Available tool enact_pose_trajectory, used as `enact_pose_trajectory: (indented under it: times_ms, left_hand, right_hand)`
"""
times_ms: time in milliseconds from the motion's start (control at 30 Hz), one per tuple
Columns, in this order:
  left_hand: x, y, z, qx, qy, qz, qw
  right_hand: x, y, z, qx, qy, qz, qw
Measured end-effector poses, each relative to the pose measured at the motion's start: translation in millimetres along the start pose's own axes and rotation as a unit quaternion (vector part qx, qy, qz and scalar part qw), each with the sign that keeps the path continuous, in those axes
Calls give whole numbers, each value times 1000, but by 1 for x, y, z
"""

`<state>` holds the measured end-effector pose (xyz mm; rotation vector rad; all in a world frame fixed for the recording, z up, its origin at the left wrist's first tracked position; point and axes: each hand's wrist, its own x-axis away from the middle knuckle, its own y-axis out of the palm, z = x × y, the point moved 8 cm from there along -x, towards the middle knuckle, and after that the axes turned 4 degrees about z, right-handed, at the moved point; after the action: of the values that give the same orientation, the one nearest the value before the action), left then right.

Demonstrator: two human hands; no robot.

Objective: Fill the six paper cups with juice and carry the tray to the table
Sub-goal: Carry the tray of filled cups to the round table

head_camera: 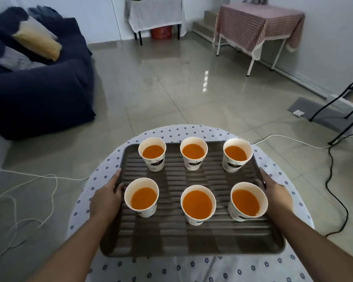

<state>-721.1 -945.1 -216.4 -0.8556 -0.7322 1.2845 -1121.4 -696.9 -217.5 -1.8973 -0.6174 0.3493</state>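
Note:
A dark ribbed tray lies on a round table with a white flower-print cloth. On it stand several white paper cups in two rows, each holding orange juice, such as the front middle cup and the back left cup. My left hand grips the tray's left rim beside the front left cup. My right hand grips the right rim beside the front right cup. Whether the tray rests on the cloth or is just off it cannot be told.
A dark blue sofa with a yellow cushion stands at the left. A pink-checked table is at the back right, a white-clothed table at the back. White cords and a black cable trail over the tiled floor.

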Motion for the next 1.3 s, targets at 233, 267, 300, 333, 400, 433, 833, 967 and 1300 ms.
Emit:
enact_pose_trajectory:
  times_ms: [233,267,300,333,400,433,833,967,1300]
  left_hand:
    - [-40,37,-1,-41,4,-15,999]
    - [-41,40,-1,-46,5,-19,999]
    - [-41,42,-1,-49,6,-22,999]
    - [-41,43,-1,-52,7,-24,998]
    - [-42,44,0,-55,7,-24,998]
    - [-42,44,0,-54,4,-25,998]
    - [-35,46,3,-127,29,-63,989]
    - [-35,44,-4,-106,42,-74,991]
    - [66,-11,-15,-72,44,29,996]
  right_hand:
    - [-31,34,5,17,23,-15,999]
    - [-32,37,6,23,28,-18,999]
    - [-32,39,7,28,30,-20,999]
    - [-33,41,6,31,29,-24,999]
    - [-34,41,4,30,21,-24,999]
    - [-35,42,3,30,19,-24,999]
    - [-34,51,-6,171,-14,-100,980]
    - [-30,44,-4,136,-21,-92,986]
    - [38,-11,11,5,-18,16,1000]
